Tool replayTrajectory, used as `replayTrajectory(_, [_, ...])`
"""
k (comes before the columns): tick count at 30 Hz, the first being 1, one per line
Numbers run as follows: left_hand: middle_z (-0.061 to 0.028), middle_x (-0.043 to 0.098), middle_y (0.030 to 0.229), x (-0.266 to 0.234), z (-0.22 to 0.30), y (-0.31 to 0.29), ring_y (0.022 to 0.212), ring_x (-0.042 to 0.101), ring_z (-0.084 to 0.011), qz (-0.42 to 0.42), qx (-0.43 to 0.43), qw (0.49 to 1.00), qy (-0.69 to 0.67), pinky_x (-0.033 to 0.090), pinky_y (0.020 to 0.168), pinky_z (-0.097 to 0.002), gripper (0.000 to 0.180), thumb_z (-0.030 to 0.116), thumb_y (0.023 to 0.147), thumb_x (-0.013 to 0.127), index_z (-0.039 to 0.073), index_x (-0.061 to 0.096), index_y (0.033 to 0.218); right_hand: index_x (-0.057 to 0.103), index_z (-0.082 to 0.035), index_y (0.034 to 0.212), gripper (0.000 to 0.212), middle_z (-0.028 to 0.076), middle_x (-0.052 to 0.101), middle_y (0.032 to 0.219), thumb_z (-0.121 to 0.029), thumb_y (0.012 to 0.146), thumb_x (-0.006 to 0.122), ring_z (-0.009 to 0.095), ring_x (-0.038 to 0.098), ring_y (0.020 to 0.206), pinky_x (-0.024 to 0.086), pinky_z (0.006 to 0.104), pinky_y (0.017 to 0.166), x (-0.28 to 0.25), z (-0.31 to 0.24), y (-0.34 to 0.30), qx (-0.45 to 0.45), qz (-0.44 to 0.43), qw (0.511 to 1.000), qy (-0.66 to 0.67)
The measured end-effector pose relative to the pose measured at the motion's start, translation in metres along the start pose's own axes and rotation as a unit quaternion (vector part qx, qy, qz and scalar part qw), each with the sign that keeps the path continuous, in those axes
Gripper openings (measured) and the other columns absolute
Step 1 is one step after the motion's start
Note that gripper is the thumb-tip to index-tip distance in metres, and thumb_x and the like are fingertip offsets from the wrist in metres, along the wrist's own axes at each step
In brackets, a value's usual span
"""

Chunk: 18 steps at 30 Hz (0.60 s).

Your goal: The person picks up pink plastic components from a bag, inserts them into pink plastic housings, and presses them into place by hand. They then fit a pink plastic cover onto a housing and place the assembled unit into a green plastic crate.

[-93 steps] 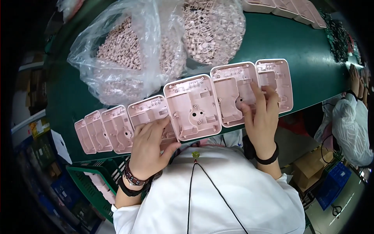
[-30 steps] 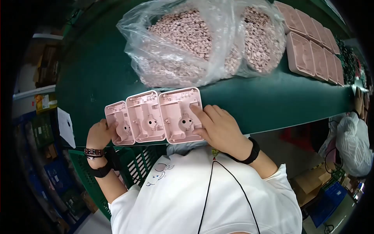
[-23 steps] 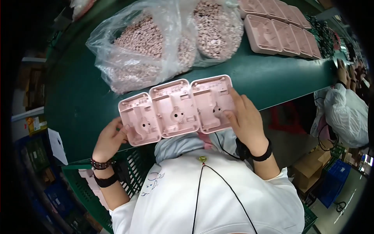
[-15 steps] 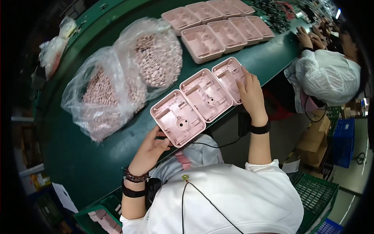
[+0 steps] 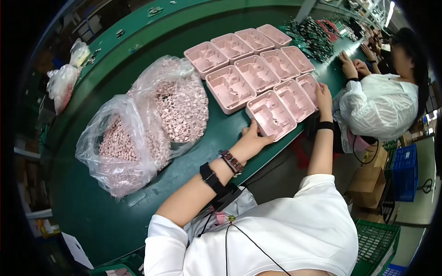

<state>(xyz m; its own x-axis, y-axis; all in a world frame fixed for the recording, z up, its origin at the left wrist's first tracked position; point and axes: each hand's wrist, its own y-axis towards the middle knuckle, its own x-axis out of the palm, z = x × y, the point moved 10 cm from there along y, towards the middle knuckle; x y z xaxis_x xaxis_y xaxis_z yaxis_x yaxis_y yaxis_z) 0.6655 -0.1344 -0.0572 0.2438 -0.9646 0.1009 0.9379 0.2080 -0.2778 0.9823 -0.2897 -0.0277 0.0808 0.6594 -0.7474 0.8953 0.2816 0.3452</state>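
At the near edge of the smooth green desk, three pink plastic shells, round-cornered and ribbed inside, form a row beside matching shells. The left hand, thumb and fingers spread, grips the row's left end; the right hand, fingers lightly bent, grips its right.

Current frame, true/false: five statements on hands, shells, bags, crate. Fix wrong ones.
1. The left hand and right hand are at opposite ends of a row of three pink shells. True.
2. The shells are nested in one stack. False: they lie side by side in rows.
3. Clear plastic bags hold small pink parts. True.
4. The bags stand to the right of the shells. False: they are to the left.
5. A green crate is at lower right. True.
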Motion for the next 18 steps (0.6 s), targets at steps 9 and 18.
replayTrajectory(9, [-0.0177,0.051,0.109,-0.059,0.052,-0.129,0.093,0.055,-0.0230,0.045,0.111,0.992,0.035,0.044,0.082,-0.0313,0.050,0.027,0.084,0.057,0.002,0.041,0.123,0.059,0.003,0.106,0.031,0.020,0.060,0.104,-0.022,0.091,0.047,0.030,0.058,0.093,0.044,0.0334,0.083,-0.078,-0.150,-0.060,-0.199,0.132,0.968,-0.072])
replayTrajectory(18, [-0.0100,0.058,0.094,-0.130,0.049,-0.553,0.086,0.057,-0.0181,0.612,0.004,0.766,0.195,0.046,0.074,-0.0284,0.031,0.019,0.087,0.055,0.002,0.051,0.113,0.057,0.002,0.093,0.013,0.013,0.055,0.089,-0.003,0.087,0.046,0.025,0.052,0.082,0.041,0.0331,0.075,0.042,-0.416,-0.382,-0.539,-0.446,0.679,0.223])
